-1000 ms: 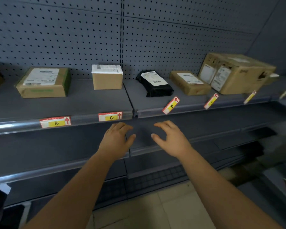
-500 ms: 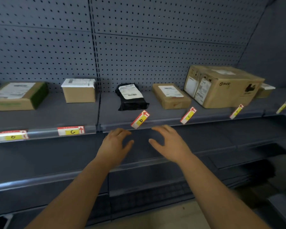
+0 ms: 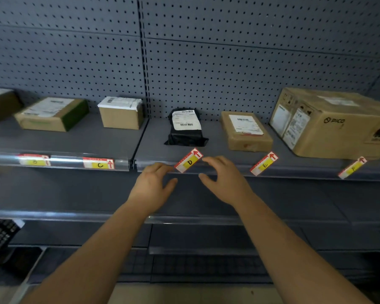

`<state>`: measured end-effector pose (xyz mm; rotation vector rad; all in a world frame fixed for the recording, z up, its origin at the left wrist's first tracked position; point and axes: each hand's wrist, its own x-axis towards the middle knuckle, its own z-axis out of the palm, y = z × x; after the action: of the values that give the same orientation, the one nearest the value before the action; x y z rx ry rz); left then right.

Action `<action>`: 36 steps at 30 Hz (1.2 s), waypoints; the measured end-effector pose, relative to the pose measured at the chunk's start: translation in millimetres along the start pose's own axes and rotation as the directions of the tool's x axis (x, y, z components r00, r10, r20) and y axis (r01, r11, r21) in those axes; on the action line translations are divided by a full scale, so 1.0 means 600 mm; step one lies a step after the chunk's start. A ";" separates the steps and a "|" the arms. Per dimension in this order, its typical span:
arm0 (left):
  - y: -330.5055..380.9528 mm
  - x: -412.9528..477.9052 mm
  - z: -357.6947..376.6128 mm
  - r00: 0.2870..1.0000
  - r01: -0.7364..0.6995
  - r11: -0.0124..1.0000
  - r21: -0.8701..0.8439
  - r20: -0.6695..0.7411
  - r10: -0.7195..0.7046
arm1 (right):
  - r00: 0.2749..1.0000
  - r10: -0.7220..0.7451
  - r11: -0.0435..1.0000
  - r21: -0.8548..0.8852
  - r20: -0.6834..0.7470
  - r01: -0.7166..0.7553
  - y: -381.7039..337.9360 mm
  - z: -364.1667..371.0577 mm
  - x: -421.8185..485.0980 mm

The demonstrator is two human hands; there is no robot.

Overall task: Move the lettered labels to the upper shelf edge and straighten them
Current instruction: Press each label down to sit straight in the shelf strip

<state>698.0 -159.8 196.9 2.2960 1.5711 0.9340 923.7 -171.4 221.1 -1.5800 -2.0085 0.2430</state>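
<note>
Red, white and yellow lettered labels sit along the upper shelf edge (image 3: 228,171). The B label (image 3: 33,160) and the C label (image 3: 98,163) lie level in the clear strip on the left. The D label (image 3: 188,160), the E label (image 3: 264,163) and a further label (image 3: 352,167) are tilted, right ends up. My left hand (image 3: 154,185) is just below and left of the D label, fingers spread, its fingertips near the label's lower corner. My right hand (image 3: 224,181) is open just right of the D label. Neither hand holds anything.
Parcels stand on the upper shelf: a flat box (image 3: 51,114), a small box (image 3: 121,115), a black bag (image 3: 185,128), a flat brown box (image 3: 245,130) and a large carton (image 3: 333,121). Pegboard (image 3: 206,62) backs the shelf. A lower shelf (image 3: 75,194) runs beneath my hands.
Both hands have risen from below the shelf edge to either side of the D label. The view has shifted right, so the B and C labels now lie further left.
</note>
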 end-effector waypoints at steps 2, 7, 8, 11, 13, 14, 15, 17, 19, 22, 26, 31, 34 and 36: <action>-0.005 0.012 0.001 1.000 -0.005 1.000 -0.003 -0.001 0.005 | 1.000 -0.013 1.000 -0.021 -0.006 0.013 -0.003 0.000 0.020; -0.011 0.043 0.008 0.998 -0.044 0.999 -0.009 -0.041 0.043 | 0.997 -0.076 0.989 -0.130 -0.006 0.075 -0.011 0.003 0.059; -0.012 0.048 0.010 0.998 -0.051 0.999 -0.005 -0.044 0.051 | 0.997 -0.083 0.982 -0.169 -0.001 0.082 -0.013 0.004 0.066; -0.012 0.058 0.016 0.998 -0.047 0.999 -0.008 -0.035 0.046 | 0.995 -0.093 0.963 -0.253 0.025 0.096 -0.020 0.012 0.081; -0.012 0.061 0.021 0.998 -0.046 0.999 -0.015 -0.046 0.046 | 0.994 -0.104 0.958 -0.264 0.027 0.107 -0.019 0.019 0.083; -0.011 0.062 0.024 0.997 -0.053 0.998 -0.017 -0.053 0.052 | 0.994 -0.107 0.959 -0.262 0.019 0.108 -0.016 0.022 0.081; -0.010 0.062 0.027 0.997 -0.063 0.998 -0.017 -0.056 0.062 | 0.994 -0.104 0.960 -0.261 0.011 0.104 -0.011 0.024 0.078; -0.009 0.062 0.034 0.996 -0.078 0.997 -0.004 -0.053 0.077 | 0.996 -0.086 0.956 -0.279 0.013 0.086 0.003 0.026 0.065; -0.007 0.062 0.042 0.995 -0.086 0.996 0.016 -0.053 0.086 | 0.997 -0.068 0.954 -0.290 0.020 0.071 0.017 0.028 0.051; -0.004 0.061 0.051 0.992 -0.102 0.994 0.037 -0.064 0.104 | 0.998 -0.069 0.966 -0.249 -0.003 0.066 0.023 0.026 0.044; -0.005 0.062 0.057 0.992 -0.101 0.994 0.047 -0.071 0.104 | 0.995 -0.100 0.956 -0.277 0.004 0.098 0.007 0.024 0.057; -0.007 0.062 0.053 0.994 -0.079 0.995 0.058 -0.067 0.083 | 0.999 -0.036 0.954 -0.297 0.029 0.043 0.021 0.029 0.047; -0.007 0.062 0.053 0.996 -0.066 0.994 0.083 -0.052 0.071 | 0.998 -0.050 0.961 -0.272 0.023 0.055 0.027 0.029 0.037; -0.006 0.062 0.055 0.996 -0.071 0.994 0.088 -0.049 0.075 | 0.997 -0.072 0.959 -0.275 0.005 0.071 0.020 0.025 0.042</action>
<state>723.7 -119.4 183.3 2.4219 1.5874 0.9687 922.0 -141.2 210.9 -1.6648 -2.1651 -0.0729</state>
